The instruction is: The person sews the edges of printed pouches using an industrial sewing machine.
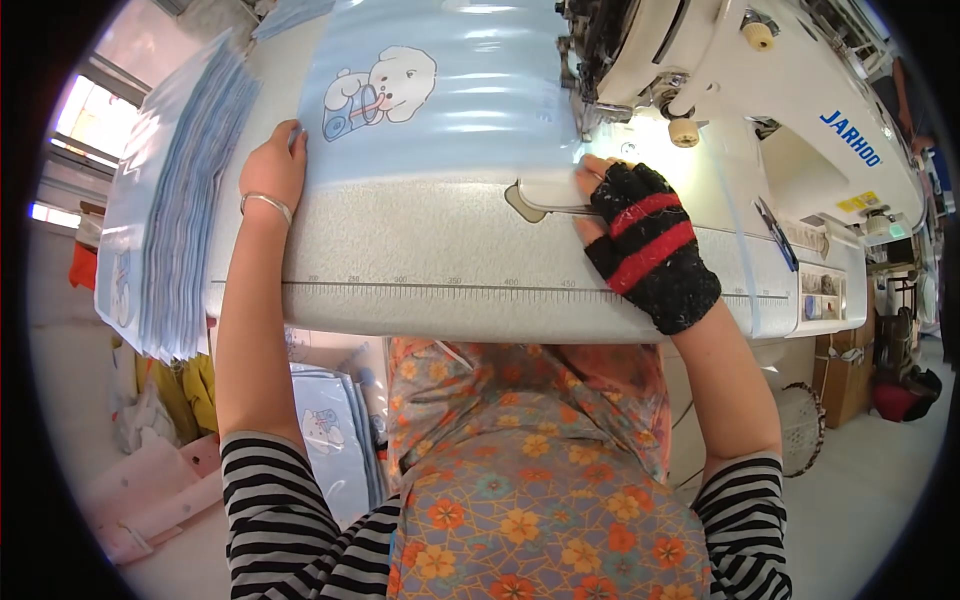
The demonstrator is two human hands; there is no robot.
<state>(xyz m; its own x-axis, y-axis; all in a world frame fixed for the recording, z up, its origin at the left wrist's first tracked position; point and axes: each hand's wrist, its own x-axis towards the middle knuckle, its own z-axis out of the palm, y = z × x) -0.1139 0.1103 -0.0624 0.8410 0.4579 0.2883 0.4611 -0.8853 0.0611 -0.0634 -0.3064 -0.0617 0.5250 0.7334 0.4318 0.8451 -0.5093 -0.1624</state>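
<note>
A light-blue printed sheet, glossy and showing a white cartoon puppy, lies on the pale sewing table. Its right edge runs under the sewing machine, close to the lit needle area. My bare left hand pinches the sheet's near left corner. My right hand, in a black and red fingerless glove, is curled beside the near right corner, fingertips by the sheet's edge. A thin metal piece with a loop-like end runs into its grip; the glove hides the rest.
A thick stack of blue sheets hangs over the table's left edge. Another blue bundle is below the table. Thread snips lie right of my glove, near a small parts tray. A ruler scale lines the front.
</note>
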